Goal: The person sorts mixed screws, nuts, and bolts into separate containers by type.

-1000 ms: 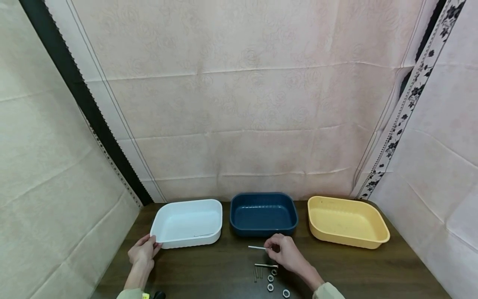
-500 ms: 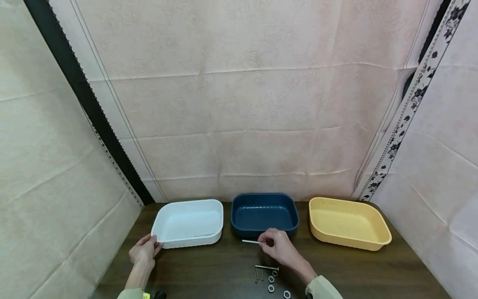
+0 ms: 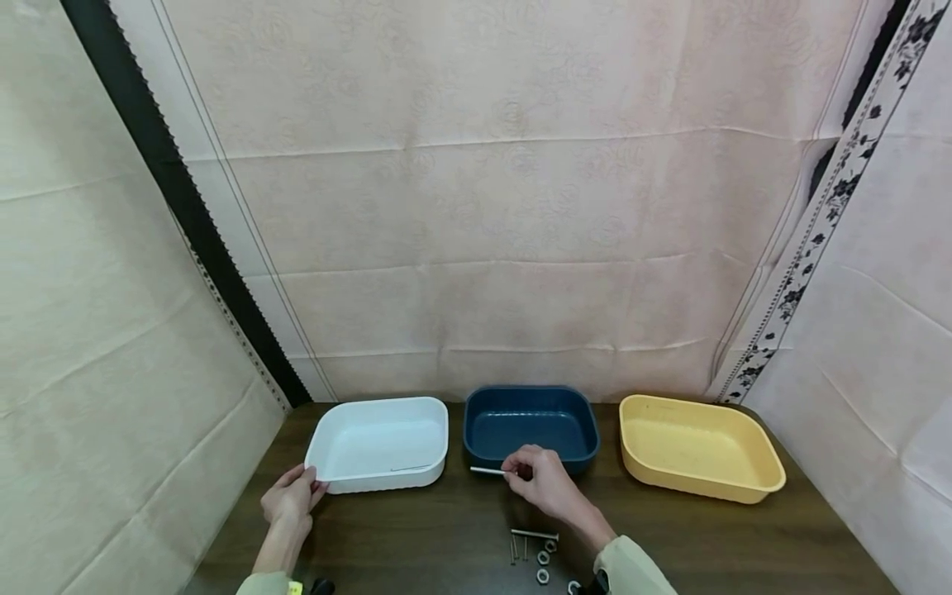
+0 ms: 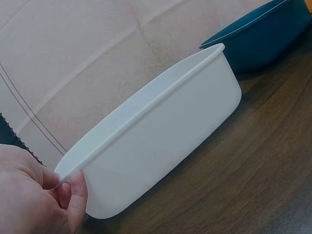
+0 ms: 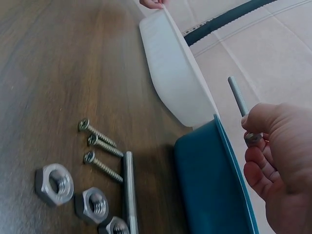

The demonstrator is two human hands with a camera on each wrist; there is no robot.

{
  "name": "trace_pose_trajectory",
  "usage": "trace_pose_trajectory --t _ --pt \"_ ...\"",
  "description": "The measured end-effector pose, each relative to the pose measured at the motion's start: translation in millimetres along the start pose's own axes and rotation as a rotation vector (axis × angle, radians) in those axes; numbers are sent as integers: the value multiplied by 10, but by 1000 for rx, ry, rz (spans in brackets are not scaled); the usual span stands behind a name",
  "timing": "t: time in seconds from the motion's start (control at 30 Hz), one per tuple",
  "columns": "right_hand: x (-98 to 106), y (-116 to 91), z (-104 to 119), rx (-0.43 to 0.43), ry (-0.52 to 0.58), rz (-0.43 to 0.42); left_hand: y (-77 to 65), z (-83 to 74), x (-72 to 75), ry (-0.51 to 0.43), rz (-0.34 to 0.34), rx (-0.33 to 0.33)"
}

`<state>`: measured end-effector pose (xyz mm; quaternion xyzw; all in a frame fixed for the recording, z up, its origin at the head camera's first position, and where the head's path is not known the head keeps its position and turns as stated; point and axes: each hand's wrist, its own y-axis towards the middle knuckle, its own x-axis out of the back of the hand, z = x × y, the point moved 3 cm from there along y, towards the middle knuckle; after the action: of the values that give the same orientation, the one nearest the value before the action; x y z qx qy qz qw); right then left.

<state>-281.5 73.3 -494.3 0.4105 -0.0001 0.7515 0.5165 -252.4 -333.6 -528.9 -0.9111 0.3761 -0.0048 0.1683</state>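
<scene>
My left hand [image 3: 290,500] pinches the near left corner of the white tub [image 3: 375,483] between thumb and fingers; the left wrist view shows the thumb [image 4: 50,178] on its rim. A thin, long piece [image 3: 411,468] lies inside that tub near its front wall. My right hand [image 3: 543,481] holds a bolt [image 3: 487,471] at its head end, above the table just in front of the blue tub [image 3: 531,461]. The bolt's threaded shank [image 5: 237,95] sticks out past the thumb in the right wrist view. Its head shows below the thumb.
On the table [image 3: 416,545] lie a long metal rod or bolt [image 3: 534,535], three small screws [image 5: 100,135] and several hex nuts [image 5: 54,184]. A yellow tub [image 3: 699,484] stands at the right. Fabric walls [image 3: 483,207] rise behind and on both sides.
My right hand has moved left and away from me with the bolt, from above the loose hardware to the blue tub's front. My left hand stays on the white tub's corner.
</scene>
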Motion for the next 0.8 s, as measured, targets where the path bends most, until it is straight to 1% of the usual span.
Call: trace_pose_trajectory --t 0.17,0.37,0.47,0.63,0.8 --pt "-60 68 35 -30 12 12 -1 7 1 3 -3 7" --pt "-138 153 82 21 6 -4 8 11 -1 9 -9 7" --pt "-179 200 106 34 5 -7 5 11 -7 11 -11 4" --pt "-268 280 123 21 3 6 -4 8 -10 21 -8 11" --pt "-336 353 157 1 17 24 0 4 0 13 -19 11"
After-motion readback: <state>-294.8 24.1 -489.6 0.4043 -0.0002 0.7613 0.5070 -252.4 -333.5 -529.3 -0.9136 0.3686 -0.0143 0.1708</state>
